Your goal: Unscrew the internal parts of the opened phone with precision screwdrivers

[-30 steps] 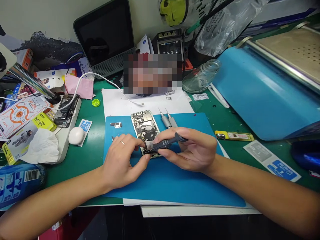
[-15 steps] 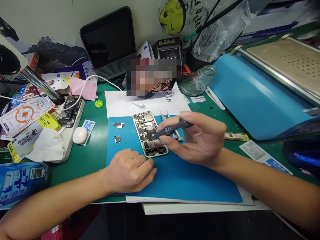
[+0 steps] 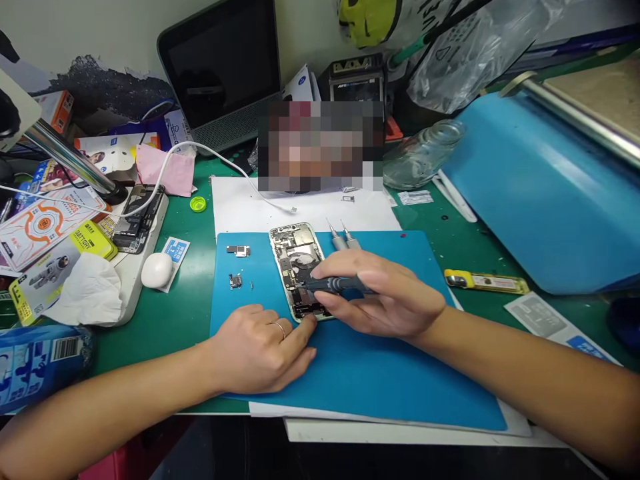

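An opened smartphone (image 3: 295,303) with bare inner parts lies on the blue mat (image 3: 370,387). The fingertip of my left hand (image 3: 263,347) presses against its bottom edge, with the other fingers curled under and the palm hidden. My right hand (image 3: 385,293) is closed around black tweezers (image 3: 345,285), whose tip points into the middle of the phone; I cannot tell whether the tip touches. Left of the phone lie a small metal-covered part (image 3: 239,251) and a small connector part (image 3: 235,281). Two grey screwdrivers (image 3: 344,239) sit beyond my right fingers.
A white cable (image 3: 240,170) runs across the back onto white paper (image 3: 230,200). A glass jar (image 3: 420,160), a yellow-ended tool (image 3: 485,282) and a blue curved sheet (image 3: 530,213) stand to the right. On the left are a white earbud case (image 3: 157,271), crumpled tissue (image 3: 93,293) and boxes.
My left index finger has straightened onto the phone's lower edge. The tweezers in my right hand have tilted flatter over the phone. The whole view has shifted slightly.
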A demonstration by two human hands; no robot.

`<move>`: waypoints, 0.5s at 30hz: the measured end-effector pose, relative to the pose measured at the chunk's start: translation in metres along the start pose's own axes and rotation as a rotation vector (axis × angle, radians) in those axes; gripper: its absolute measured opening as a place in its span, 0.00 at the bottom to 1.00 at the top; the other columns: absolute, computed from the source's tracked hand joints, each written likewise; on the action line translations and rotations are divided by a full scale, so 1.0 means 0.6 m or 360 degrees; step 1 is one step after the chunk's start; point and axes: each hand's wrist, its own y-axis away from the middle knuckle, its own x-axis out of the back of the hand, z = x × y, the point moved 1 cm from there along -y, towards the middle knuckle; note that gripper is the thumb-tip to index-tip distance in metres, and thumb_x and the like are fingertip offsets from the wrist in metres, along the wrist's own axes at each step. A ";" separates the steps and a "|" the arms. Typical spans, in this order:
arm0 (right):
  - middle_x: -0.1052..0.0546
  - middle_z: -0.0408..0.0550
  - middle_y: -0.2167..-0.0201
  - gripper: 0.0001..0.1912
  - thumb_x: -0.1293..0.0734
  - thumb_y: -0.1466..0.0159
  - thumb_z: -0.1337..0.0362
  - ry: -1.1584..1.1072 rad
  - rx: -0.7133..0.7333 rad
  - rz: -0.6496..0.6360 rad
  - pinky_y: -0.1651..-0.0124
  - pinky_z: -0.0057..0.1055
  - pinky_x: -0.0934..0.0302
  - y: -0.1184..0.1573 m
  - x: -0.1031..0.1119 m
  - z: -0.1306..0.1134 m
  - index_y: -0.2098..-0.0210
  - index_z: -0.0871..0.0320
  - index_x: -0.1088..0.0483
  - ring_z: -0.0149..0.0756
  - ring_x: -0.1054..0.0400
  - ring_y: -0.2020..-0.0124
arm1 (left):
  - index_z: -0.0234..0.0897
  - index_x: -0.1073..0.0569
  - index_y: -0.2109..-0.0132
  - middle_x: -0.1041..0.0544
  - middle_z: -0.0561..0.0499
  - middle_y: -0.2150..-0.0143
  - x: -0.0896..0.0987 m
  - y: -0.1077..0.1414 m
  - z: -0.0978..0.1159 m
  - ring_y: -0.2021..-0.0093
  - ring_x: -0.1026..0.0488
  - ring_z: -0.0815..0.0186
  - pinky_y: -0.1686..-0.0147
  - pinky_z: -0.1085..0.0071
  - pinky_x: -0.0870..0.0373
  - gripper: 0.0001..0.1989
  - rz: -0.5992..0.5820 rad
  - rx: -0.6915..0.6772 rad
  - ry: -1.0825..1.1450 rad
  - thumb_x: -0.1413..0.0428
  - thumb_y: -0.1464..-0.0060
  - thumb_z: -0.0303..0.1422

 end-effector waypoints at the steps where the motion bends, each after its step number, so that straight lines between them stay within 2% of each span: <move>1: 0.21 0.44 0.67 0.43 0.30 0.38 0.73 0.0014 0.0045 0.0031 0.66 0.32 0.23 0.000 -0.001 -0.002 0.30 0.46 0.50 0.36 0.24 0.70 | 0.24 0.26 0.48 0.26 0.54 0.75 0.000 0.000 0.000 0.77 0.29 0.66 0.79 0.65 0.37 0.16 -0.0012 0.0001 0.0005 0.50 0.33 0.33; 3: 0.21 0.47 0.67 0.41 0.31 0.37 0.74 0.0007 0.0074 0.0135 0.68 0.33 0.24 0.002 -0.005 -0.006 0.29 0.52 0.49 0.36 0.25 0.69 | 0.24 0.26 0.48 0.26 0.54 0.75 -0.001 0.001 -0.001 0.77 0.29 0.66 0.79 0.65 0.36 0.16 -0.0034 0.0004 0.0014 0.50 0.33 0.34; 8: 0.23 0.46 0.62 0.39 0.31 0.38 0.74 -0.0193 -0.0220 0.0280 0.65 0.33 0.23 0.009 -0.019 -0.009 0.32 0.48 0.45 0.35 0.24 0.66 | 0.24 0.26 0.48 0.26 0.54 0.75 -0.001 0.000 -0.001 0.77 0.28 0.65 0.79 0.65 0.34 0.17 -0.0062 0.0005 0.0022 0.50 0.33 0.34; 11: 0.24 0.46 0.61 0.38 0.32 0.37 0.75 -0.0286 -0.0363 0.0276 0.63 0.33 0.23 0.011 -0.022 -0.008 0.33 0.46 0.45 0.34 0.25 0.64 | 0.25 0.26 0.48 0.26 0.54 0.76 0.000 -0.001 -0.001 0.77 0.28 0.64 0.80 0.64 0.35 0.17 -0.0054 -0.0004 0.0009 0.51 0.33 0.34; 15: 0.24 0.47 0.60 0.38 0.32 0.37 0.75 -0.0315 -0.0382 0.0231 0.62 0.33 0.24 0.014 -0.019 -0.005 0.33 0.47 0.47 0.34 0.25 0.63 | 0.24 0.26 0.49 0.26 0.54 0.76 -0.001 -0.001 -0.003 0.78 0.29 0.65 0.80 0.64 0.35 0.17 -0.0043 -0.0006 0.0011 0.51 0.32 0.34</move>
